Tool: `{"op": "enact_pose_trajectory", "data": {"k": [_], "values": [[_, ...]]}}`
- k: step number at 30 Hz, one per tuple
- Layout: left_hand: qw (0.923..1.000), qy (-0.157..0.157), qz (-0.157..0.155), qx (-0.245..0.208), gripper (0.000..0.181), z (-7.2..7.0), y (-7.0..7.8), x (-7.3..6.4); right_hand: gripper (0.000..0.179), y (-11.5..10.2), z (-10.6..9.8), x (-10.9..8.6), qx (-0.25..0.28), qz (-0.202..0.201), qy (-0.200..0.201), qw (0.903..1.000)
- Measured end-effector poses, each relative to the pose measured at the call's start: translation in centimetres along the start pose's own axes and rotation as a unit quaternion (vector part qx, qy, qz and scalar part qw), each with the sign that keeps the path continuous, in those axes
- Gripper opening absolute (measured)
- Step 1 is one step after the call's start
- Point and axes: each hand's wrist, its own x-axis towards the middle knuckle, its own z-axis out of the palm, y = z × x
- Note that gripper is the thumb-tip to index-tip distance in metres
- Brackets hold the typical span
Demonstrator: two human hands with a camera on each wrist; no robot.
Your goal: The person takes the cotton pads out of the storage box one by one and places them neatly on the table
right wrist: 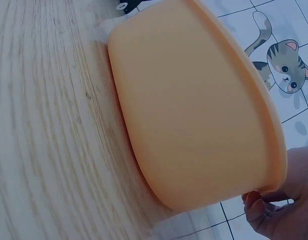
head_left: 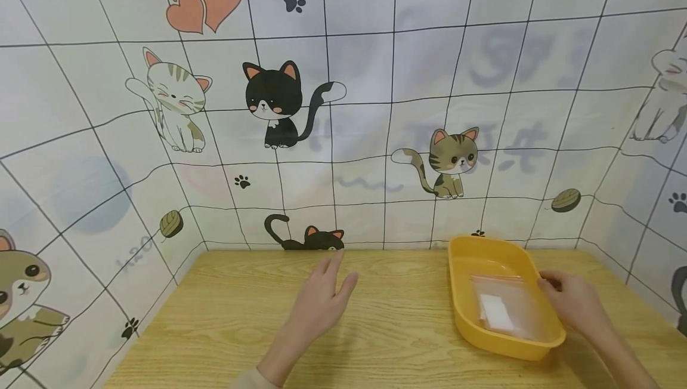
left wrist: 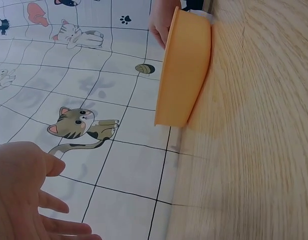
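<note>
On the right of the table stands a yellow plastic basin [head_left: 501, 344]. A clear zip bag [head_left: 528, 311] with a white rectangular thing [head_left: 497, 312] in it lies inside. My right hand [head_left: 576, 302] holds the basin's right rim; in the right wrist view the hand [right wrist: 286, 202] has its thumb and fingers pinched at the rim of the basin [right wrist: 199, 110]. Left of the basin and apart from it, my left hand [head_left: 319, 296] hovers over the table and holds nothing. Its fingers look spread and relaxed in the left wrist view [left wrist: 23, 195].
The wood-grain table [head_left: 225, 329] runs back to a white cloth backdrop [head_left: 359, 186] printed with grid lines and cartoon cats. The same cloth rises at the left and right sides.
</note>
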Motion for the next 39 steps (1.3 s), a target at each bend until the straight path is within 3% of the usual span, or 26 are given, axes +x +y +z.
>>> {"op": "enact_pose_trajectory", "data": {"k": [10, 18, 29, 39], "values": [[0.9988, -0.012, -0.014, -0.046, 0.060, 0.5, 0.3, 0.4, 0.038, -1.2, 0.8, 0.5, 0.019, 0.002, -0.008, 0.9998], [0.9981, -0.020, -0.005, -0.058, 0.054, 1.4, 0.5, 0.9, 0.039, -1.8, 1.0, 0.6, 0.028, -0.002, -0.018, 0.9994], [0.9964, -0.045, 0.020, -0.069, 0.053, 2.5, 1.9, 1.8, 0.043, -2.2, 0.8, 0.6, 0.042, 0.014, -0.036, 0.9984], [0.9906, -0.059, 0.026, -0.121, 0.051, 3.3, 3.4, 2.9, 0.045, -2.3, 0.6, 0.6, 0.044, 0.029, -0.044, 0.9976]]}}
